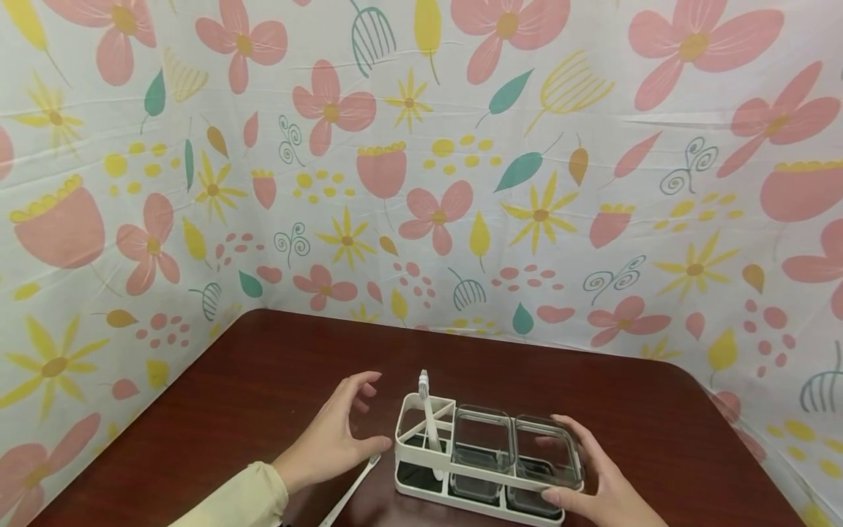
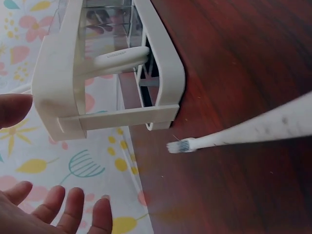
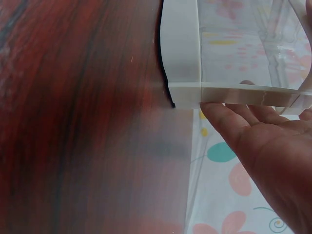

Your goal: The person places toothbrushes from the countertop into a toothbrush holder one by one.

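A white toothbrush holder stands on the table, with two clear cups in its right-hand slots. One white toothbrush leans upright in the divided left compartment, bristles up. My right hand grips the holder's right end, thumb at the front and fingers round the back. Beside the left end, my left hand is held with fingers spread and loosely bent, nothing in it. A second toothbrush lies on the table below that hand, its bristle end towards the holder.
The dark red-brown wooden table has rounded far corners. A white sheet with a flower print hangs behind it and along both sides.
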The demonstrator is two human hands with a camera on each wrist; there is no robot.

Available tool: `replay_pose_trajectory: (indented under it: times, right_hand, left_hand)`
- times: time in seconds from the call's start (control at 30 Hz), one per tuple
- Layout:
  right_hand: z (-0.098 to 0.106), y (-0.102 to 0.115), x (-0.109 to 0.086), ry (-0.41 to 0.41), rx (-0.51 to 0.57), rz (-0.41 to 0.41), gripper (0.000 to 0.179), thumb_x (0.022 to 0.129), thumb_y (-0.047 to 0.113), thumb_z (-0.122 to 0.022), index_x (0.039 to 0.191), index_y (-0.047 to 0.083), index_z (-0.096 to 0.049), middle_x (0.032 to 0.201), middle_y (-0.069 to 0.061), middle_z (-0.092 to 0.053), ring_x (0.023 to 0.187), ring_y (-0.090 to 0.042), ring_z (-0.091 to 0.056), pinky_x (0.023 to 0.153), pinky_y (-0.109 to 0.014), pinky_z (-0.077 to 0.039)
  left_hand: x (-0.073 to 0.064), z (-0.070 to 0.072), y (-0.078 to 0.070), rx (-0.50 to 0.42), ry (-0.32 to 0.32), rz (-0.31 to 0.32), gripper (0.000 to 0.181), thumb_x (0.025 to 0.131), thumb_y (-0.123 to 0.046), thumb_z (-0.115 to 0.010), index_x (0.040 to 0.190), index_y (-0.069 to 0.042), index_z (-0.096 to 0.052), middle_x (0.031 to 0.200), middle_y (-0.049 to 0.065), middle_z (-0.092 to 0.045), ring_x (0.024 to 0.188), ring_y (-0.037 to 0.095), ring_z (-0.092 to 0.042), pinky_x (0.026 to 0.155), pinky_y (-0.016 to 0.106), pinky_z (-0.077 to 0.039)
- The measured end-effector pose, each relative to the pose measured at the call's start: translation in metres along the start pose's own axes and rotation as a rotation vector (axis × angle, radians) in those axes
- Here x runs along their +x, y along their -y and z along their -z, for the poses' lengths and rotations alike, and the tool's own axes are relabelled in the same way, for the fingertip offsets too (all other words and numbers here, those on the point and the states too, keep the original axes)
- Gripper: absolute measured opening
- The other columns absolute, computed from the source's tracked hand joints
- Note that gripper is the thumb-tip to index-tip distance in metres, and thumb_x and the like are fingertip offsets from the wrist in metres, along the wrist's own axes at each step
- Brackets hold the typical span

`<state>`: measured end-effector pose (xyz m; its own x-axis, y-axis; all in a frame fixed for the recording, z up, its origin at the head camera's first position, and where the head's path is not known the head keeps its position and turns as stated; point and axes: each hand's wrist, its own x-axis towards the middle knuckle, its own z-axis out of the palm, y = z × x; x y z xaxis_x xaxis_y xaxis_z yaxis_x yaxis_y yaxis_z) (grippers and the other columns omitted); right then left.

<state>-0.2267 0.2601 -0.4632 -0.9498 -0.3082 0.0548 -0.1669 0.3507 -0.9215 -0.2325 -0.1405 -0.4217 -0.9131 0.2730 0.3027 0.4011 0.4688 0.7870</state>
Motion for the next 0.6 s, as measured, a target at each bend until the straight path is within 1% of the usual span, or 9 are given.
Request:
replay_pose_trajectory:
  times: [0.1,0.2,0.33,0.4,0.47,0.5,0.53,0.6]
  right_hand:
    - [0.000,0.000,0.000,0.002,-0.007,-0.002,0.078,0.093,0.009,-0.066,0.154,0.012,-0.017,0.155,-0.012,-0.017,0.116,0.018,-0.032,0.092,-0.056,-0.043]
    - [0.001,0.000,0.000,0.009,-0.014,-0.002,0.078,0.094,0.010,-0.065,0.155,0.014,-0.017,0.155,-0.013,-0.017,0.117,0.017,-0.032,0.091,-0.056,-0.043]
    - [0.002,0.000,0.000,0.015,-0.012,-0.011,0.078,0.094,0.011,-0.065,0.154,0.017,-0.017,0.155,-0.012,-0.020,0.118,0.013,-0.036,0.090,-0.053,-0.044]
    - [0.002,0.000,0.000,0.013,-0.008,-0.019,0.078,0.093,0.011,-0.066,0.154,0.018,-0.018,0.154,-0.012,-0.021,0.118,0.012,-0.037,0.090,-0.052,-0.044]
    - [0.002,0.000,0.000,0.013,-0.006,-0.024,0.078,0.093,0.012,-0.066,0.154,0.019,-0.018,0.154,-0.012,-0.021,0.118,0.011,-0.038,0.090,-0.052,-0.044]
    - [0.002,0.000,0.000,0.014,-0.008,-0.014,0.078,0.094,0.011,-0.066,0.154,0.018,-0.018,0.154,-0.013,-0.021,0.118,0.011,-0.038,0.089,-0.052,-0.044]
    - [0.001,0.000,0.000,0.010,-0.008,-0.018,0.078,0.093,0.012,-0.066,0.154,0.019,-0.019,0.154,-0.013,-0.022,0.118,0.010,-0.039,0.089,-0.051,-0.045]
    - [0.001,0.001,-0.001,0.012,-0.005,-0.014,0.077,0.093,0.011,-0.066,0.154,0.019,-0.019,0.153,-0.013,-0.022,0.118,0.009,-0.040,0.088,-0.049,-0.045]
  left_hand:
    - [-0.003,0.002,0.003,0.031,0.031,0.003,0.083,0.076,-0.019,-0.085,0.145,-0.018,-0.038,0.118,0.004,-0.047,0.103,0.026,-0.053,0.082,0.045,-0.049]
    - [-0.006,0.004,0.006,0.075,0.052,0.015,0.083,0.075,-0.020,-0.085,0.144,-0.015,-0.040,0.114,0.003,-0.048,0.098,0.026,-0.053,0.077,0.038,-0.048]
    - [-0.010,0.003,0.010,0.134,0.071,0.031,0.081,0.074,-0.022,-0.084,0.142,-0.013,-0.041,0.110,0.005,-0.050,0.086,0.020,-0.052,0.068,0.030,-0.045]
    - [-0.011,0.004,0.011,0.151,0.091,0.043,0.082,0.073,-0.023,-0.084,0.142,-0.012,-0.042,0.107,0.007,-0.050,0.079,0.018,-0.050,0.064,0.029,-0.044]
    - [-0.012,0.003,0.012,0.172,0.105,0.045,0.083,0.072,-0.024,-0.085,0.142,-0.012,-0.042,0.105,0.007,-0.050,0.075,0.016,-0.050,0.064,0.029,-0.044]
    - [-0.012,0.004,0.012,0.180,0.115,0.051,0.083,0.071,-0.024,-0.085,0.142,-0.012,-0.042,0.104,0.007,-0.051,0.074,0.016,-0.050,0.064,0.030,-0.044]
    - [-0.013,0.004,0.012,0.190,0.125,0.058,0.084,0.070,-0.025,-0.085,0.141,-0.012,-0.043,0.103,0.007,-0.051,0.074,0.016,-0.051,0.064,0.030,-0.044]
    - [-0.014,0.004,0.012,0.212,0.138,0.069,0.085,0.069,-0.026,-0.086,0.141,-0.012,-0.044,0.101,0.006,-0.052,0.077,0.017,-0.052,0.067,0.033,-0.045]
